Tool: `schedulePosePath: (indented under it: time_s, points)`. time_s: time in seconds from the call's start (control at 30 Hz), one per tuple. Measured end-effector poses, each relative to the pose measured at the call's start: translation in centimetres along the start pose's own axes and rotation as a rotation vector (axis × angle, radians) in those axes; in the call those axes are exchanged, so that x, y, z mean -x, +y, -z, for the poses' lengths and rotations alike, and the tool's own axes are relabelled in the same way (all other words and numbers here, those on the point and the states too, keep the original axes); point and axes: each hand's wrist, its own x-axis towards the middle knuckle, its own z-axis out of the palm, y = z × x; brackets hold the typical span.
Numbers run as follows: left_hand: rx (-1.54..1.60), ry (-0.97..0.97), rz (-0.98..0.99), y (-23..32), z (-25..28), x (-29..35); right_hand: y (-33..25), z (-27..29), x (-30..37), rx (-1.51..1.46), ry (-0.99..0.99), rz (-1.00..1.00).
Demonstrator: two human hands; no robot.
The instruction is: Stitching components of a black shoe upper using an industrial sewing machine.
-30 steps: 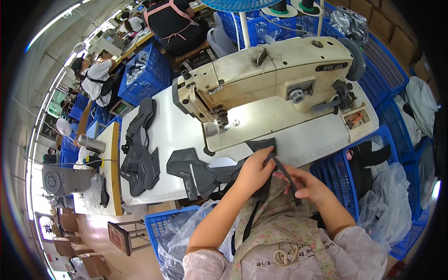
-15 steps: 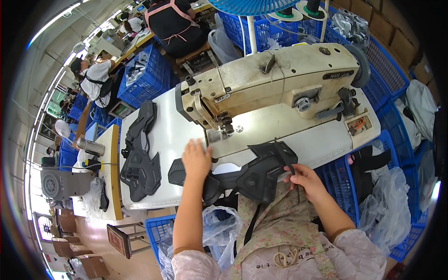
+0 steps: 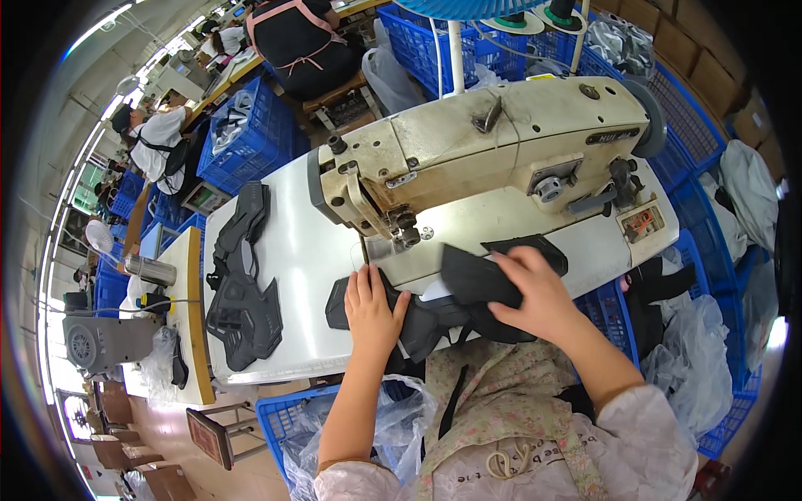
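A black moulded panel (image 3: 430,321) lies along the near edge of the white sewing table, in front of the sewing machine (image 3: 476,150). My left hand (image 3: 373,313) rests flat on its left part, fingers stretched out and thumb apart. At its right end, my right hand (image 3: 539,292) grips a raised flap (image 3: 472,275) between thumb and fingers; the flap is slightly smeared by motion. Another dark piece (image 3: 543,250) shows behind the right fingers; whether it joins the panel I cannot tell. The machine's needle area (image 3: 405,230) is beyond my hands, touching neither.
More black moulded pieces (image 3: 246,309) lie at the table's left end. Blue crates with plastic bags (image 3: 401,426) stand below the near edge, and another crate (image 3: 606,321) is at the right. A stool (image 3: 213,434) stands lower left. Several people work farther back.
My left hand has come down onto the panel, a little nearer and to the right. My right hand has moved up and lifted the panel's right end, folding it leftward.
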Motion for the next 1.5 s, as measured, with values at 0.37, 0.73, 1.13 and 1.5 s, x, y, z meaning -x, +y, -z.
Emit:
schedulePosePath:
  time_s: [0.37,0.73,1.13,1.5]
  points:
    - [0.159,-0.157,-0.167,-0.7,1.1,-2.0,3.6,-7.6,-7.7,0.155,-0.263,0.271]
    - [0.17,-0.156,-0.11,-0.4,0.5,-2.9,3.6,-8.4,-7.7,0.171,-0.195,0.255]
    - [0.174,-0.11,-0.123,-0.1,-0.2,-2.7,3.0,-9.5,-7.6,0.18,-0.188,0.161]
    - [0.172,-0.132,-0.135,-0.2,0.2,-2.7,3.0,-9.7,-8.0,0.185,-0.128,0.259]
